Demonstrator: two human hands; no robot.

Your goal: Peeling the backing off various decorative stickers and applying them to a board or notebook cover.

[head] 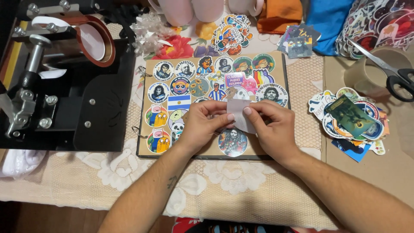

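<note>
A small white sticker [239, 113] is pinched between both hands, right over the lower middle of the album page [297, 92]. The left hand [202, 123] grips its left edge with thumb and fingertips, and the right hand [269, 127] is closed on the right side, nails pressed at the top edge like the backing is being picked at. So both hands are grasping the same little piece, nothing loose.

Handling-wise it looks paper-thin and basically weightless, floppy, easily creased or torn if tugged hard. Probably best taken at a corner or edge with the fingertips, since the flat face gives nothing to grab, and once the backing comes off it'd likely cling to skin.

Just under the hands a round sticker [233, 142] is already stuck on the page. To the right of the right hand a loose sticker pile [353, 118] sits on the table [241, 185], and scissors [394, 75] lie further out past it. A black press [64, 95] is off beyond the left hand.
</note>
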